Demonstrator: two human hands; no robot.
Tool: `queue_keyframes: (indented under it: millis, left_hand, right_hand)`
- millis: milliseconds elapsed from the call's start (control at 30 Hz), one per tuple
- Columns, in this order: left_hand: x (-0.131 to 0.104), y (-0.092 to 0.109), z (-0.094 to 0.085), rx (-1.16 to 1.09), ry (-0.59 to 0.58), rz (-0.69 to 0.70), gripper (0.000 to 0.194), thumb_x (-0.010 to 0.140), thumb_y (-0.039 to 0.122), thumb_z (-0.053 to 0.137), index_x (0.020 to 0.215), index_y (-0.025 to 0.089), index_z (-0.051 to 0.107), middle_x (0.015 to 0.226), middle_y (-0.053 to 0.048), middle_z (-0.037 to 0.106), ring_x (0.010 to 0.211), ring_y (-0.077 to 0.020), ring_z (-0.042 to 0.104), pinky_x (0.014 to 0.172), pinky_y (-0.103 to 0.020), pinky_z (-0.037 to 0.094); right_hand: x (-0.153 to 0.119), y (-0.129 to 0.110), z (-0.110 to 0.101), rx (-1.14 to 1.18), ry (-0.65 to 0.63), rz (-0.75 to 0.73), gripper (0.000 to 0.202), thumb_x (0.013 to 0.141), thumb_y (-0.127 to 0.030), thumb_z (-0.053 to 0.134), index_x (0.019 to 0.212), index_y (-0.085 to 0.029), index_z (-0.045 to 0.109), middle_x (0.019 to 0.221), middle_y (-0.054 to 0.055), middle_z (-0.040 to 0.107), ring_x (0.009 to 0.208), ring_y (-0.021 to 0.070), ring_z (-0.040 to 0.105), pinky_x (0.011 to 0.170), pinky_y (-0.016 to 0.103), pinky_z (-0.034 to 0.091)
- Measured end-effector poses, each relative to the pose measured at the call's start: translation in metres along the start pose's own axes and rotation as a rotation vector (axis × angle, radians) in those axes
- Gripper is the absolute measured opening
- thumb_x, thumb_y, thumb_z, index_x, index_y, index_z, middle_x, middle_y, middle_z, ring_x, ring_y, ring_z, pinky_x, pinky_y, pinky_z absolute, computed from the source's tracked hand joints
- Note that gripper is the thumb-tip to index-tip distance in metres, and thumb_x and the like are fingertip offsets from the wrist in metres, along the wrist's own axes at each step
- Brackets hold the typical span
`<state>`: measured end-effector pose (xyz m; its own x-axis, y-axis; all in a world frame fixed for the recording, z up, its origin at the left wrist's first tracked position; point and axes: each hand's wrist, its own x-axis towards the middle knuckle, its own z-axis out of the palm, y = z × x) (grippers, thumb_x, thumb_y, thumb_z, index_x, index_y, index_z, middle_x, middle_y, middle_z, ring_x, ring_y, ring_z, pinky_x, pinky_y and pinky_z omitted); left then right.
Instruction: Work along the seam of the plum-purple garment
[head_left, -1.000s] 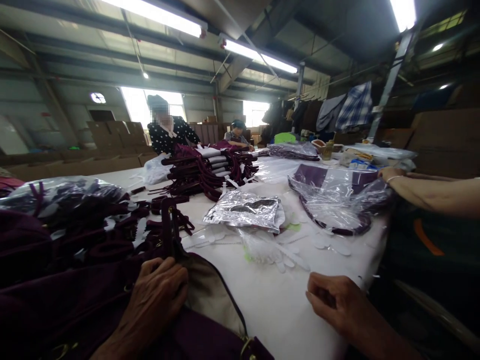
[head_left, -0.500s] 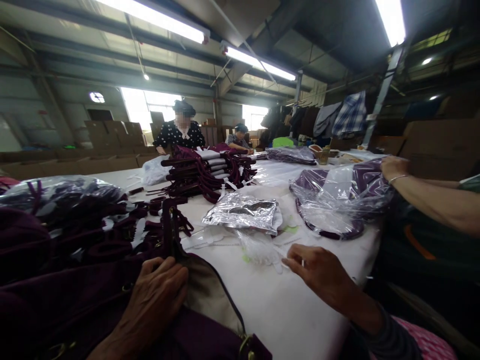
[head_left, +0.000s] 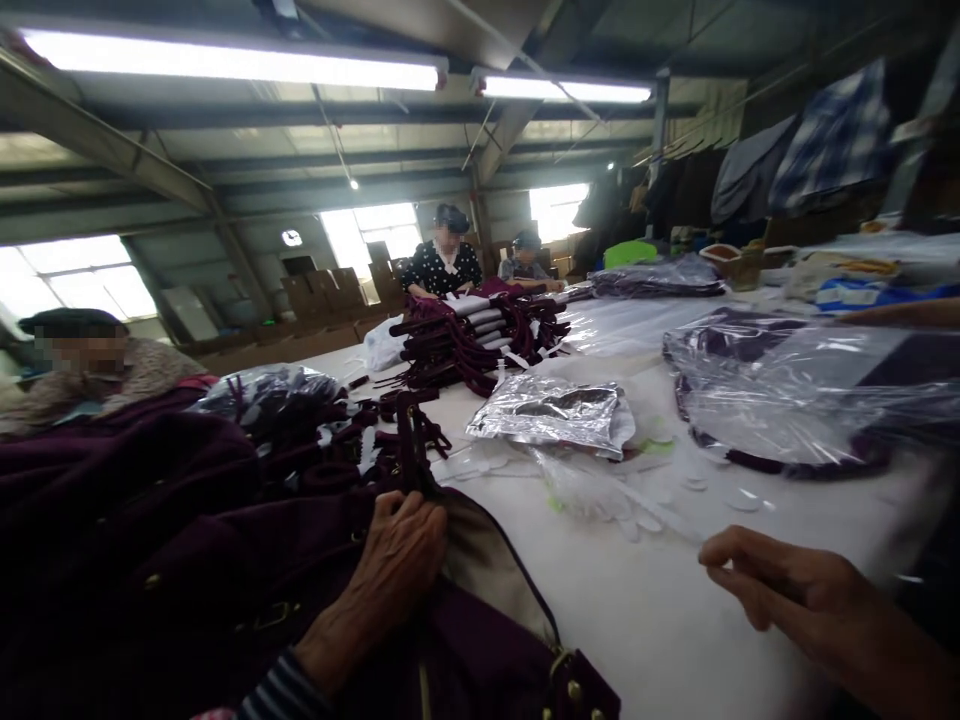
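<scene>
Our left hand (head_left: 397, 560) clenches the purple bag (head_left: 225, 560), its fingers partly hidden. Our right hand (head_left: 787, 590), loosely curled and empty, hovers over the counter (head_left: 637, 620) at lower right, near blurred clear packets (head_left: 600, 495).

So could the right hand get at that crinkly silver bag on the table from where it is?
Probably yes. The right hand hovers over bare white table, and only loose clear plastic bits lie between it and the silver bag. The left hand rests on the purple bag.

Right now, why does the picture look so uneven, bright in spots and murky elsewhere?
Head view: ceiling tube lights and windows blow out white; the silver foil bag glares; the purple bag under the left hand sinks dark; edges bend, and the right hand looks slightly soft.
</scene>
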<state>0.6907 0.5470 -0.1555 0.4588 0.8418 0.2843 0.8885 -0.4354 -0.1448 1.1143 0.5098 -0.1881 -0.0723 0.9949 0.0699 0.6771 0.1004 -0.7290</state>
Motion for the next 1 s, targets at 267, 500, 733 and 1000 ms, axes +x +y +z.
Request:
queue_keyframes:
  millis: [267,500,733,1000]
  left_hand:
    - [0.006,-0.006,-0.029,-0.191,-0.134,-0.209,0.015,0.089,0.023,0.047,0.085,0.02,0.061,0.086,-0.003,0.062,0.09,-0.023,0.057,0.095,-0.045,0.032]
    - [-0.007,-0.019,-0.017,-0.488,-0.158,-0.491,0.025,0.085,0.031,0.043,0.079,0.018,0.063,0.084,-0.003,0.07,0.084,-0.0221,0.064,0.073,-0.031,0.042]
    - [0.0,-0.015,-0.012,-0.508,-0.144,-0.521,0.019,0.082,0.033,0.048,0.072,0.021,0.059,0.077,-0.001,0.067,0.08,-0.0216,0.061,0.075,-0.031,0.037]
    - [0.001,-0.008,-0.017,-0.489,-0.154,-0.496,0.018,0.085,0.03,0.047,0.073,0.021,0.055,0.077,0.0,0.065,0.081,-0.0197,0.06,0.078,-0.032,0.033]
  right_hand:
    - [0.018,-0.127,0.066,0.275,-0.284,-0.456,0.018,0.086,-0.024,0.059,0.069,-0.02,0.063,0.068,-0.002,0.062,0.066,0.0132,0.057,0.063,0.025,0.039]
    - [0.066,-0.162,0.119,0.173,-0.304,-0.475,0.008,0.069,-0.014,0.059,0.062,-0.017,0.059,0.06,-0.002,0.06,0.059,0.0113,0.052,0.057,0.024,0.031]
    - [0.079,-0.173,0.138,0.053,-0.336,-0.461,0.007,0.063,-0.016,0.059,0.058,-0.017,0.054,0.059,-0.001,0.058,0.06,0.0121,0.05,0.058,0.025,0.028]
    - [0.086,-0.173,0.146,0.063,-0.378,-0.438,0.008,0.065,-0.018,0.06,0.059,-0.017,0.054,0.059,-0.002,0.057,0.059,0.0116,0.046,0.056,0.026,0.026]
